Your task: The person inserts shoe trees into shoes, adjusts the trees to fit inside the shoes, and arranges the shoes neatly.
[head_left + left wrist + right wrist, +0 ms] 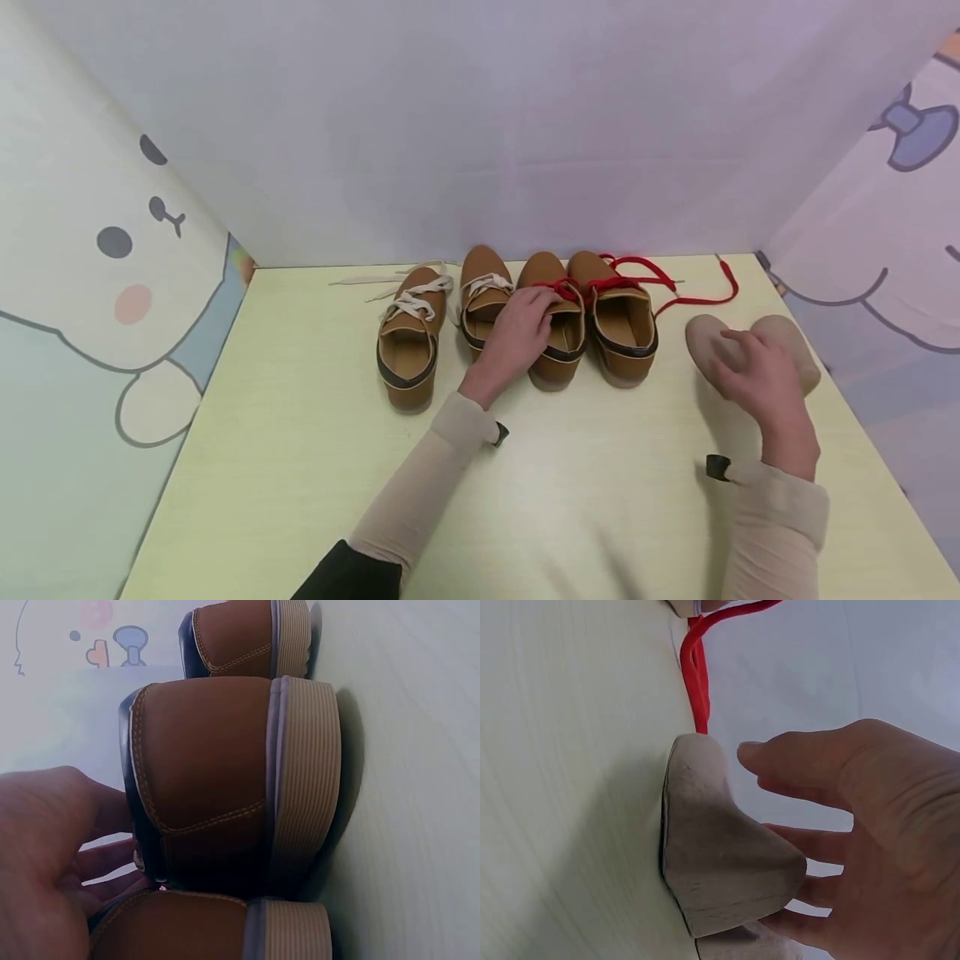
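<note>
Pale table (315,467), brown shoes (202,765), perhaps leather

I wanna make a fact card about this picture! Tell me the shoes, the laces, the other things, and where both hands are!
Shoes: four brown lace-up shoes in a row
Laces: white laces on the left two, red laces on the right two
Others: two beige slipper-shaped things, right of the shoes
Left hand: over the middle two shoes; its grip is hard to tell
Right hand: at the beige things, not closed
Table: pale yellow
</note>
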Action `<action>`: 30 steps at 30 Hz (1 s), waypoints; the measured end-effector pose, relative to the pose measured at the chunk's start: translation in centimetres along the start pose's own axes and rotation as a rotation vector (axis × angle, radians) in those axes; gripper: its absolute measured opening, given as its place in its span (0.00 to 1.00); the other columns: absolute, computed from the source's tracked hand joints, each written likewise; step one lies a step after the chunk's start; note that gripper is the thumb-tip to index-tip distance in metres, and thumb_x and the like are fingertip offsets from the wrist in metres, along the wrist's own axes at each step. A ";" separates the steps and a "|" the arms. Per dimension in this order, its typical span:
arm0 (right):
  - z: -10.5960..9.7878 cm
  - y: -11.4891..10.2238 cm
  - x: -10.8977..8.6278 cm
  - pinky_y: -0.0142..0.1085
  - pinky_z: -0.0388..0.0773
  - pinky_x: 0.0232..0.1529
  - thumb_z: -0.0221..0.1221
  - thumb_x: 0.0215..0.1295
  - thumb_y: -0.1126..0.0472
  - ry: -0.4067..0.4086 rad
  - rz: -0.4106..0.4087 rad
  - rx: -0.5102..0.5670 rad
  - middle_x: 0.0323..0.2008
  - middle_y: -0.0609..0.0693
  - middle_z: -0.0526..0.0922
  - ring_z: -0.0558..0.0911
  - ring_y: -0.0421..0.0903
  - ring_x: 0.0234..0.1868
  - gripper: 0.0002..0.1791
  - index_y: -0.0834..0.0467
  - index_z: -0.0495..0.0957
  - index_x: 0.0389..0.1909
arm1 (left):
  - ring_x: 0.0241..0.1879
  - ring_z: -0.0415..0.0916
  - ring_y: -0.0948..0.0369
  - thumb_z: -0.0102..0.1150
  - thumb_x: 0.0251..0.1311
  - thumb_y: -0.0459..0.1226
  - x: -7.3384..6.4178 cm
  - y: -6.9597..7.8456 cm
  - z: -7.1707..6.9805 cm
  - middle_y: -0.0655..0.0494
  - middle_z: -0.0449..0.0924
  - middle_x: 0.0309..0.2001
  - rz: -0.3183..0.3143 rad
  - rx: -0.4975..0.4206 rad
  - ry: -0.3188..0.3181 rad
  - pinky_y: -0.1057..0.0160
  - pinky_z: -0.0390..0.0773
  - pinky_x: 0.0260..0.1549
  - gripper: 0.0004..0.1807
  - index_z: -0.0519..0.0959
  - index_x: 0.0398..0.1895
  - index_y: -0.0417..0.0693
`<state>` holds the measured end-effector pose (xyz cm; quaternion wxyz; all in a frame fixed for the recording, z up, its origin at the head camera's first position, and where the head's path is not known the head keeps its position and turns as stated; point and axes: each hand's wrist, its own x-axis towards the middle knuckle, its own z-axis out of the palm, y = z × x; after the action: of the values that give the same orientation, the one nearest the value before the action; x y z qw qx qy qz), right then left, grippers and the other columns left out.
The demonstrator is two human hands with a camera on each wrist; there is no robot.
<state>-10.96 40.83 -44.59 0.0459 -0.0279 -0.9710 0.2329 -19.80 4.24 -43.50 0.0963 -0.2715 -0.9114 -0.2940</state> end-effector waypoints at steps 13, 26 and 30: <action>0.8 1.4 -0.4 0.73 0.60 0.60 0.70 0.60 0.67 -0.041 -0.043 0.049 0.65 0.83 0.64 0.64 0.81 0.64 0.35 0.69 0.69 0.67 | 0.67 0.73 0.57 0.56 0.73 0.31 -0.3 -0.1 -0.1 0.56 0.80 0.63 0.003 0.016 -0.031 0.60 0.72 0.70 0.17 0.80 0.61 0.51; 0.8 1.6 -0.3 0.75 0.58 0.61 0.70 0.64 0.61 -0.066 0.011 0.039 0.68 0.82 0.59 0.62 0.82 0.64 0.40 0.67 0.64 0.73 | 0.68 0.73 0.57 0.55 0.74 0.31 -0.2 -0.1 -0.3 0.56 0.80 0.63 0.010 0.021 -0.024 0.60 0.72 0.70 0.16 0.80 0.61 0.51; 0.7 1.6 -0.2 0.75 0.59 0.61 0.68 0.66 0.59 -0.084 0.043 0.025 0.69 0.81 0.58 0.61 0.81 0.65 0.40 0.67 0.63 0.74 | 0.68 0.73 0.58 0.55 0.76 0.33 -0.1 -0.1 -0.2 0.57 0.81 0.63 0.005 0.007 -0.022 0.60 0.72 0.71 0.16 0.80 0.62 0.51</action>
<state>-10.76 41.92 -45.94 0.0005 -0.0385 -0.9683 0.2469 -19.77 4.00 -43.47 0.0879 -0.2765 -0.9128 -0.2873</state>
